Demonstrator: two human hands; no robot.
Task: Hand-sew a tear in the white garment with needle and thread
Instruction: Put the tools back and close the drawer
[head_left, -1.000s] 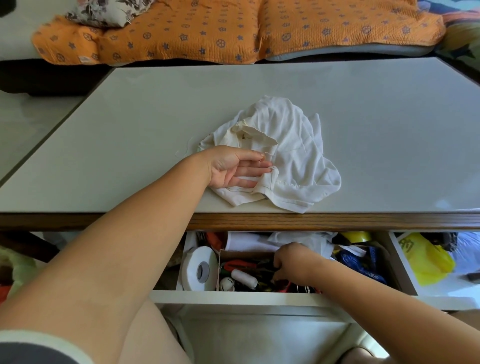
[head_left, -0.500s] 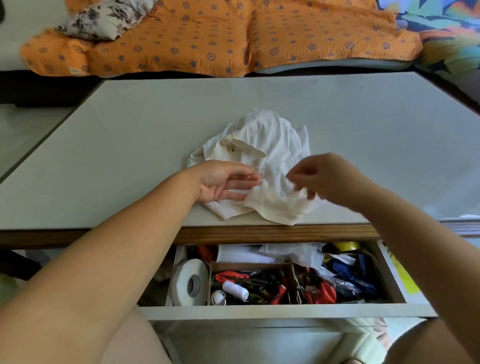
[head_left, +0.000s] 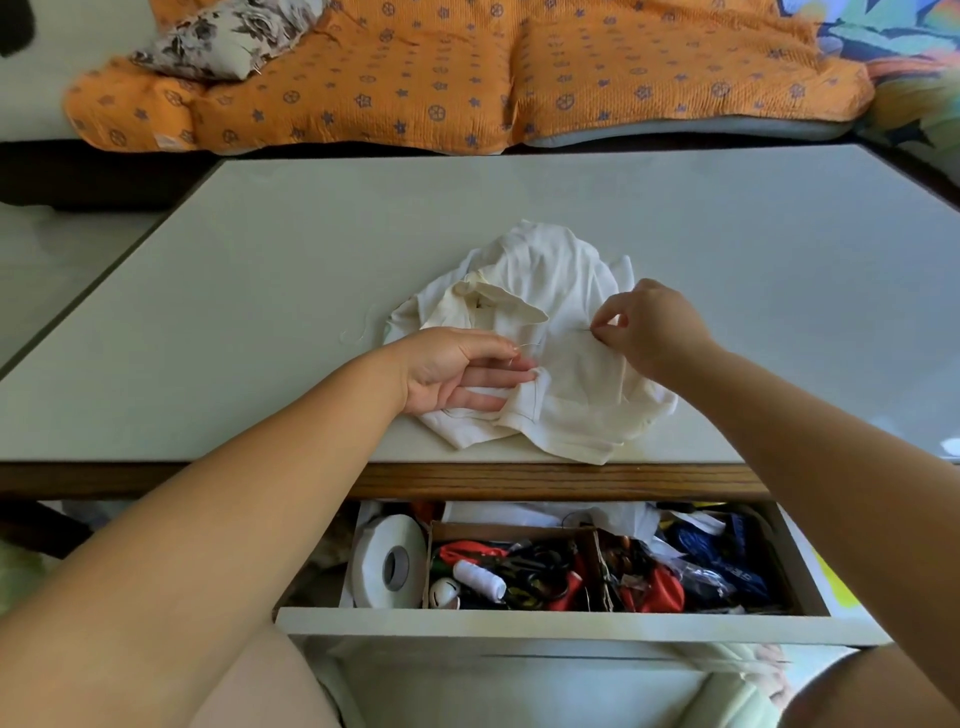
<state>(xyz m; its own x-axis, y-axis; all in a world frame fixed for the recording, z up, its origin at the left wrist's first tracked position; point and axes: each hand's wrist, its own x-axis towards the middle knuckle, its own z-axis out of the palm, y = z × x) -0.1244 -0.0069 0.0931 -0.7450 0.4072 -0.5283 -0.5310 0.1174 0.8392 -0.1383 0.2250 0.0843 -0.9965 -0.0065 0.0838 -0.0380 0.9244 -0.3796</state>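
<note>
Right now the white garment (head_left: 566, 384) lies crumpled on the surface (head_left: 260, 291), close to its near edge. The left hand (head_left: 457, 371) rests on the cloth's left side, fingers stretched flat, grip released; a fine thread (head_left: 527, 344) shows at its thumb tip. The right hand (head_left: 652, 327) is over the garment, its grip pinching a thin needle (head_left: 587, 329). Below, a drawer (head_left: 519, 621) stands open, a white spool (head_left: 480, 579) inside.

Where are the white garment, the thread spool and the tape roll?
white garment (head_left: 550, 270): head view, upper folds.
thread spool (head_left: 479, 579): head view, its wound side.
tape roll (head_left: 379, 540): head view, flat face.
</note>
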